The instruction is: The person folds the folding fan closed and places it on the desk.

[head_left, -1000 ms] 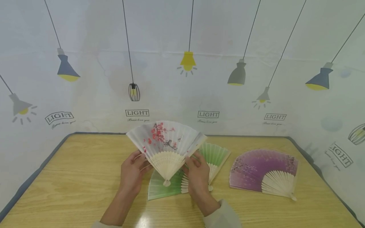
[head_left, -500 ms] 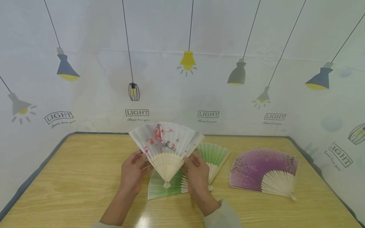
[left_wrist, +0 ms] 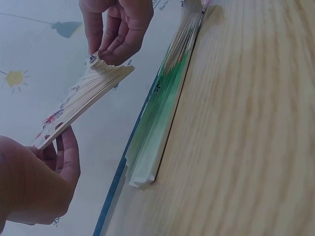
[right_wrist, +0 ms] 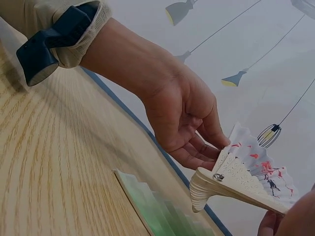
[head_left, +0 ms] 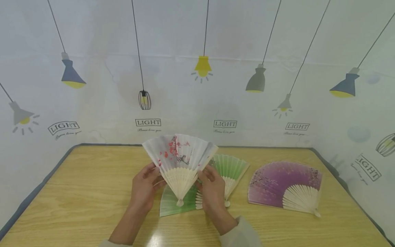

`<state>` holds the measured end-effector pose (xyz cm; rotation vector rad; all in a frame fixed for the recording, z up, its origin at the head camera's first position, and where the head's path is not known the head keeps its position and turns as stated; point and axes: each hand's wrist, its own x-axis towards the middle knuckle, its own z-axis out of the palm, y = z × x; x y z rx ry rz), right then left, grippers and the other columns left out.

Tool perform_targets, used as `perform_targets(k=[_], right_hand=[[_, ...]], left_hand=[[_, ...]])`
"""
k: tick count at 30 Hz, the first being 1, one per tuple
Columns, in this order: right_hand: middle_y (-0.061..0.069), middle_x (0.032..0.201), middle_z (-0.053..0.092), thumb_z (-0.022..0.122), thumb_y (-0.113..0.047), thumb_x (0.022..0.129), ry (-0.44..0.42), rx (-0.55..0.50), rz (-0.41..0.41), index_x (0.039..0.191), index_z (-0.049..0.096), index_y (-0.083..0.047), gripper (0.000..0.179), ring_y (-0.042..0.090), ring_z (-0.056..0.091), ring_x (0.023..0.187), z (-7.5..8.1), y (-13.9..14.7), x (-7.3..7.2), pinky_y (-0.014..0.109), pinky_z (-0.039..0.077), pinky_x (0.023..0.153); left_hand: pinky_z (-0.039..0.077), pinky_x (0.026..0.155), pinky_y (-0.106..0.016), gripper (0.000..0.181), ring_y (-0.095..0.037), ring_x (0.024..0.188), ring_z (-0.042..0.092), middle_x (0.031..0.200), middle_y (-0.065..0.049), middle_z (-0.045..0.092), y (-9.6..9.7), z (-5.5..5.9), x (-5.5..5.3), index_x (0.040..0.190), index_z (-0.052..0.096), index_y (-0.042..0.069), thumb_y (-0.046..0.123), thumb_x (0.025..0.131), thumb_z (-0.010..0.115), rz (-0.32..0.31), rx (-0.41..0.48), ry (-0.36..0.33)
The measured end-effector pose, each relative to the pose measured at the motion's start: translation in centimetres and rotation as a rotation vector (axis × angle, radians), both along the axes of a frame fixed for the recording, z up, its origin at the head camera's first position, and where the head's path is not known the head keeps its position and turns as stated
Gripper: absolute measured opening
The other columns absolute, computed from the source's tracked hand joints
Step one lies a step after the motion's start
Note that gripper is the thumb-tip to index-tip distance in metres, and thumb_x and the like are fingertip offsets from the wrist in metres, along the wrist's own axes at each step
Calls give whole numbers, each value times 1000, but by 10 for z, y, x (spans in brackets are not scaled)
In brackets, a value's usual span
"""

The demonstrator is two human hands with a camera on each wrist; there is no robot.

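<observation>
A white folding fan [head_left: 182,151] with red blossoms and pale pierced ribs is spread partway between my hands, pivot end down, above the table. My left hand [head_left: 143,188] pinches its left outer rib, thumb in front and fingers behind. On the opposite outer rib, my right hand [head_left: 213,190] has the same kind of pinch. In the right wrist view the fan's ribs [right_wrist: 241,179] stand partly folded, with the metal pivot toward the camera. Beneath the hands lies a spread green folding fan [head_left: 232,166], its middle hidden by the right hand and the white fan.
A purple folding fan [head_left: 271,178] lies spread on the right of the wooden table [head_left: 86,178]. White cloth printed with hanging lamps [head_left: 172,75] rises behind the table and along both sides. The right wrist carries a dark strapped device [right_wrist: 56,44].
The white fan has narrowed as its two outer ribs came closer together, and it sits slightly lower. Both hands have shifted a little inward. The green and purple fans have stayed put.
</observation>
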<state>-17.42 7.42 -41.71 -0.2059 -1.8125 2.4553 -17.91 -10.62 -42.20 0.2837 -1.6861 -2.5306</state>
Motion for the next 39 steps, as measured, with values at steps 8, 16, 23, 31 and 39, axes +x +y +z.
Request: perform_targets(k=[8, 16, 23, 31, 39], right_hand=[[17, 117, 51, 57, -8, 96, -3, 12, 10, 132, 52, -3, 37, 23, 59, 101, 0, 0, 1, 35, 54, 89], [17, 116, 50, 58, -9, 96, -2, 13, 23, 132, 52, -3, 37, 23, 58, 101, 0, 0, 0, 33, 55, 87], [17, 115, 50, 58, -8, 96, -5, 13, 25, 132, 53, -3, 37, 23, 57, 100, 1, -1, 1, 33, 55, 85], [17, 113, 52, 59, -7, 95, 2, 18, 32, 130, 55, -4, 35, 22, 58, 99, 0, -2, 3, 33, 56, 84], [17, 113, 53, 59, -7, 95, 16, 28, 37, 130, 56, -5, 35, 23, 58, 100, 2, -2, 4, 34, 56, 84]], left_hand=[[58, 80, -34, 32, -21, 85, 65, 102, -8, 65, 2, 0, 1, 130, 49, -6, 6, 100, 48, -8, -7, 5], [58, 78, -34, 31, -22, 85, 65, 105, -9, 61, 2, -1, 0, 130, 50, -4, 5, 100, 47, -7, -20, 1], [58, 79, -35, 31, -22, 86, 65, 105, -9, 62, 2, -2, 0, 130, 50, -4, 6, 101, 47, -13, -36, -5], [58, 80, -37, 30, -24, 87, 65, 107, -13, 63, 3, 0, 1, 128, 52, -2, 7, 100, 48, -19, -59, -25], [57, 81, -37, 30, -25, 89, 65, 106, -12, 63, 3, 0, 0, 128, 53, -1, 7, 100, 48, -19, -54, -30]])
